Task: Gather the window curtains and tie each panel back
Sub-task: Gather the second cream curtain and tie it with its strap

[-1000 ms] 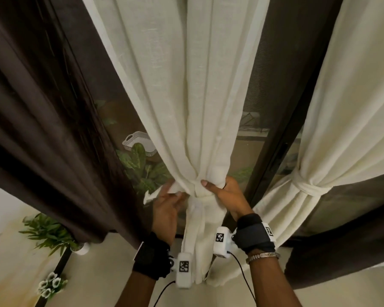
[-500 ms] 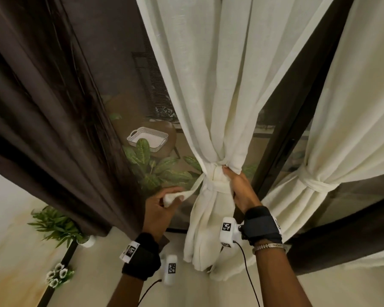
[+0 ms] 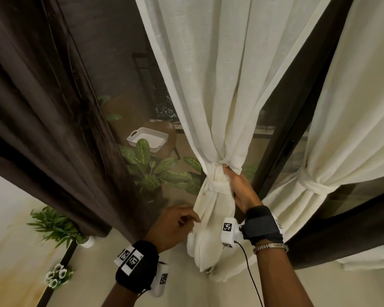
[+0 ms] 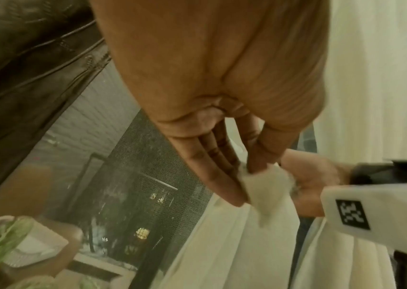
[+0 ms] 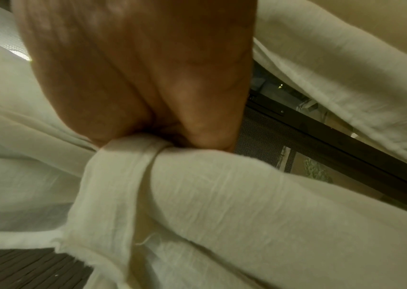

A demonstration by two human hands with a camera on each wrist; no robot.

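Beyond the glass, a white perforated plastic basket [image 3: 147,139] sat on a brown round table [image 3: 169,138], just behind a broad-leaved green variegated plant [image 3: 152,170]. Indoors, at lower left, a spiky green plant in a white pot [image 3: 53,226] stood near a cluster of small white flowers [image 3: 58,276].

no readable text, only coded wrist markers [image 3: 228,227]

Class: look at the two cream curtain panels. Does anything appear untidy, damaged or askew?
Only small things. The tie band on the middle panel has a frayed raw edge with a loose thread, and its tail, pinched by the left hand, hangs untucked. The right panel looks neatly tied.
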